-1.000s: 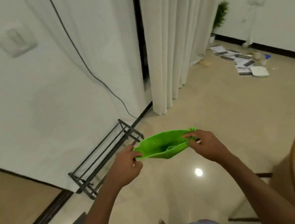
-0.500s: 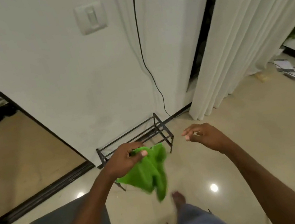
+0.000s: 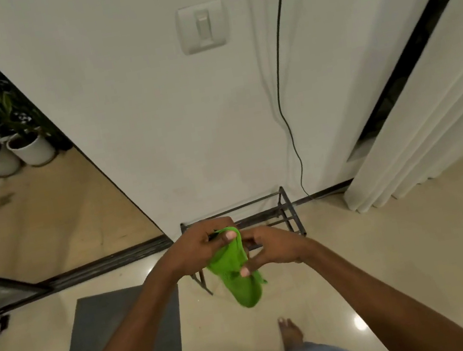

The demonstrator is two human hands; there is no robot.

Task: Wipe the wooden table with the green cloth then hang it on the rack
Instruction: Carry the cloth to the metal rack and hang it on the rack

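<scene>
Directly behind green cloth [image 3: 236, 270]: rack [image 3: 280, 216], wall [image 3: 148, 97]

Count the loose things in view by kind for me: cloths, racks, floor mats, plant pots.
Green cloth: 1
Black metal rack: 1
Grey floor mat: 1
White plant pots: 2
Total: 5

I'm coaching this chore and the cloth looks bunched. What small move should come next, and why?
Probably lower the cloth onto the rack's top bar. Both hands hold it, the left hand at its top and the right hand lower down, and it hangs bunched just in front of the rack, not yet draped over any bar.
</scene>
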